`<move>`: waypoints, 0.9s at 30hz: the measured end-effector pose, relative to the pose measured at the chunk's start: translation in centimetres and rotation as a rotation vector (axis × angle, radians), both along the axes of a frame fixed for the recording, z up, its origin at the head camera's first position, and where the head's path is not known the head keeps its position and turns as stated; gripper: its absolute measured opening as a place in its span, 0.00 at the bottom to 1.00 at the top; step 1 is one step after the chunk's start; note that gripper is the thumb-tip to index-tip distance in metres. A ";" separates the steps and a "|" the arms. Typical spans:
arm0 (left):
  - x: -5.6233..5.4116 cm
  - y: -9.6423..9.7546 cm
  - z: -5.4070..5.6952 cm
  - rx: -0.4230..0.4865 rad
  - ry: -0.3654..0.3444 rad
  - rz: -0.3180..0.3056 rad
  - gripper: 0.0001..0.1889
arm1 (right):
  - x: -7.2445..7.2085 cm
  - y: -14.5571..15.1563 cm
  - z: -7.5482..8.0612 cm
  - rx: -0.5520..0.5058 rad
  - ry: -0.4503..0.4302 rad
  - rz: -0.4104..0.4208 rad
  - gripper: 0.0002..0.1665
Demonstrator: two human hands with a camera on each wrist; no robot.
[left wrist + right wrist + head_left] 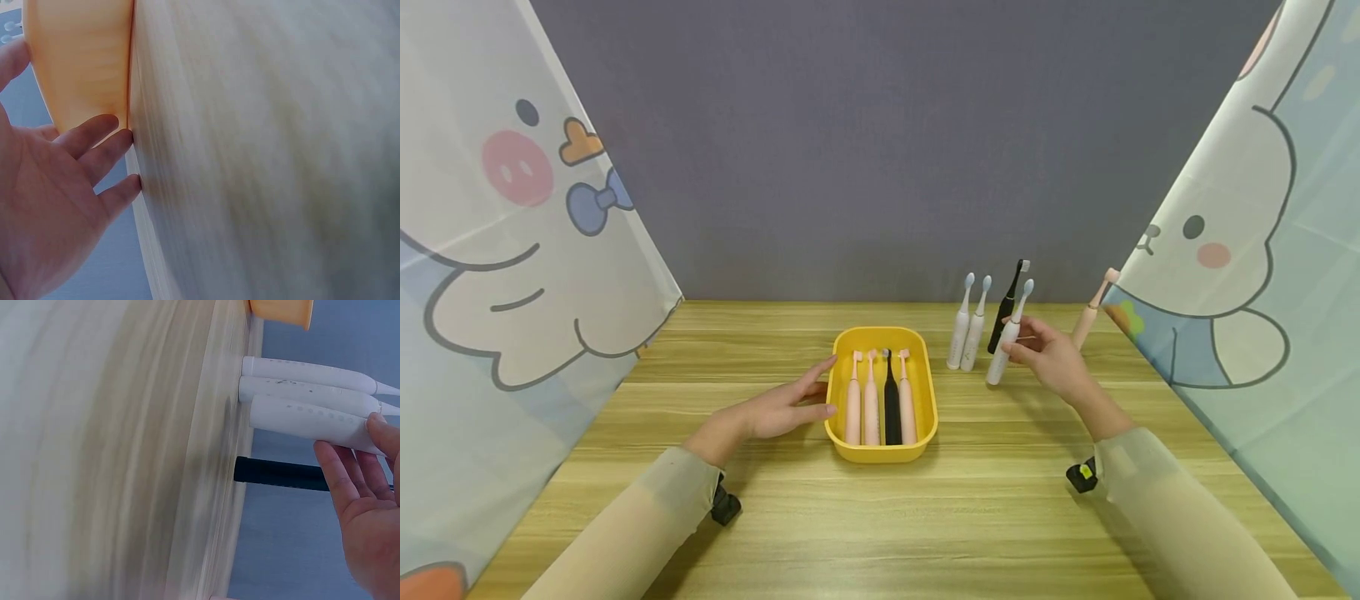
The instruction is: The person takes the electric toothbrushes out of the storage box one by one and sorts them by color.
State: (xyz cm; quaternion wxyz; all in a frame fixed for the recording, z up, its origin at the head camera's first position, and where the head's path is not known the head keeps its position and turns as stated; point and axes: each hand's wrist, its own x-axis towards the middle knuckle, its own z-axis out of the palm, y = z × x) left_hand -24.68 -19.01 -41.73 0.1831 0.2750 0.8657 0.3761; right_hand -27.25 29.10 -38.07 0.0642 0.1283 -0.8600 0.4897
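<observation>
My right hand (pixel 1052 358) pinches a white electric toothbrush (pixel 1001 358) between thumb and fingers, below its pale blue brush head. It is tilted, its base close over the table in the right wrist view. Two more white toothbrushes (pixel 958 340) stand left of it, and a black toothbrush (pixel 998 327) stands behind. With fingers spread, my left hand (pixel 782 408) rests against the left side of a yellow bin (pixel 882 454). In the bin lie three pink toothbrushes (pixel 853 412) and a black one (pixel 892 412), heads pointing to the back.
A pink toothbrush (pixel 1086 323) stands behind my right hand, partly hidden by it. The wooden table (pixel 880 533) ends at a grey back panel (pixel 880 150). Cartoon-printed cloths (pixel 505 275) hang at both sides.
</observation>
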 end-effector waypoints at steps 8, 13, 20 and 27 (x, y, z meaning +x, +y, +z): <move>0.0 -0.1 -0.1 0.002 -0.013 0.005 0.49 | -1.4 -0.7 -0.1 0.031 -0.047 -0.024 0.32; -0.1 0.0 -0.2 0.008 -0.016 0.005 0.49 | -2.1 -1.2 -0.5 0.048 -0.027 -0.036 0.32; -0.1 0.0 -0.1 -0.003 0.000 -0.001 0.49 | -2.7 -1.7 -0.8 0.050 -0.017 -0.027 0.33; -0.2 -0.1 -0.2 -0.005 0.003 -0.004 0.49 | -3.1 -1.9 -1.0 0.053 -0.049 -0.026 0.34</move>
